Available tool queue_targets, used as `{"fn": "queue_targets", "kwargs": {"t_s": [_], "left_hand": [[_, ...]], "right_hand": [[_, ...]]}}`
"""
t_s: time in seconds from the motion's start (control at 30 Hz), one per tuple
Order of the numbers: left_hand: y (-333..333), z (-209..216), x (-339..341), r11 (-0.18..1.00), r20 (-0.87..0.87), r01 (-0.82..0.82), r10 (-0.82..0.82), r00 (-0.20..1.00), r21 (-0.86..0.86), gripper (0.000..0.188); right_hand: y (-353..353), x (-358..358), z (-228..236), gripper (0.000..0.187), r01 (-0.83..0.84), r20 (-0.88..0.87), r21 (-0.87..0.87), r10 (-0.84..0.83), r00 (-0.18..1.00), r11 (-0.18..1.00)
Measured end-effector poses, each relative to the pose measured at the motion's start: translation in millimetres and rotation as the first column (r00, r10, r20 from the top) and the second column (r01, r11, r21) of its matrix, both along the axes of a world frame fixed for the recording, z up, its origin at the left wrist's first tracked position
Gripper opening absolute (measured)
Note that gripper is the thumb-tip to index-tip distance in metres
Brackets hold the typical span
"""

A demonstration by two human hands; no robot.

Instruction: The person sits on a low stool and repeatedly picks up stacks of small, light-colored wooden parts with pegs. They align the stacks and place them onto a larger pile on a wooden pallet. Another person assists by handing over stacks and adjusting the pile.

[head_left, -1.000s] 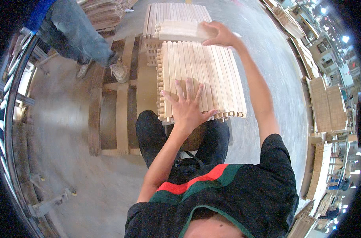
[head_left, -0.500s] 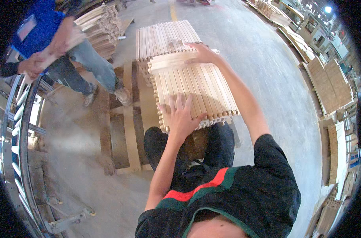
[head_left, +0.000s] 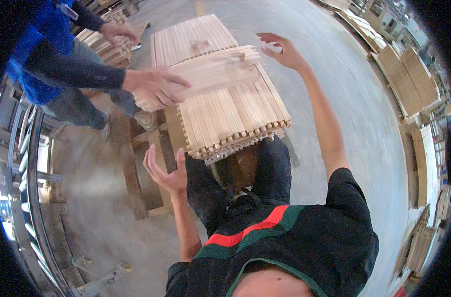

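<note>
In front of my knees stands a stack of pale wooden slats with rounded tenon ends (head_left: 233, 114). A loose bundle of slats (head_left: 218, 72), blurred by motion, lies crosswise over its far part. The hand of a co-worker (head_left: 156, 86) is on the left end of that bundle. My left hand (head_left: 168, 171) hovers off the stack's near left corner, fingers spread and holding nothing. Raised beyond the bundle's right end, my right hand (head_left: 284, 52) has its fingers curved apart, with nothing in them. Behind sits another stack of slats (head_left: 193, 37).
The co-worker in a blue top (head_left: 42, 54) stands at the left, beside a far pile of wood pieces (head_left: 104, 47). A wooden pallet (head_left: 136, 185) lies on the floor under the stacks. A roller conveyor (head_left: 32, 198) runs along the left; stacked boards (head_left: 408, 81) line the right.
Both my hands have lifted off the stack, the left one toward me, the right one outward. The co-worker has leaned in, with one hand now at the crosswise slats.
</note>
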State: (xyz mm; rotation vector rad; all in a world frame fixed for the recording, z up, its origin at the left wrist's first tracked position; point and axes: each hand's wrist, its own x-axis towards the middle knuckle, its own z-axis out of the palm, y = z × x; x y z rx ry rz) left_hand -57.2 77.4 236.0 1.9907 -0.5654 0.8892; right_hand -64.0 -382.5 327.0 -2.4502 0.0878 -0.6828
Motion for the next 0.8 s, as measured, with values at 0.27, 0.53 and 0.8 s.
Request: {"fn": "queue_targets", "kwargs": {"t_s": [0.27, 0.53, 0.8], "left_hand": [[-33, -27, 46, 0.849, -0.336, 0.323, -0.475, 0.814, -0.418, 0.086], [-58, -51, 154, 0.479, -0.308, 0.265, -0.812, 0.496, -0.837, 0.078], [-100, -33, 125, 0.59, -0.359, 0.302, -0.744, 0.564, -0.749, 0.063]], "right_hand": [[-21, -25, -89, 0.069, 0.091, 0.049, 0.592, -0.148, 0.988, 0.801], [22, -19, -111, 0.087, -0.013, -0.013, 0.82, 0.042, 0.999, 0.572], [50, -27, -92, 0.069, 0.016, -0.014, 0.717, -0.009, 1.0, 0.697]]}}
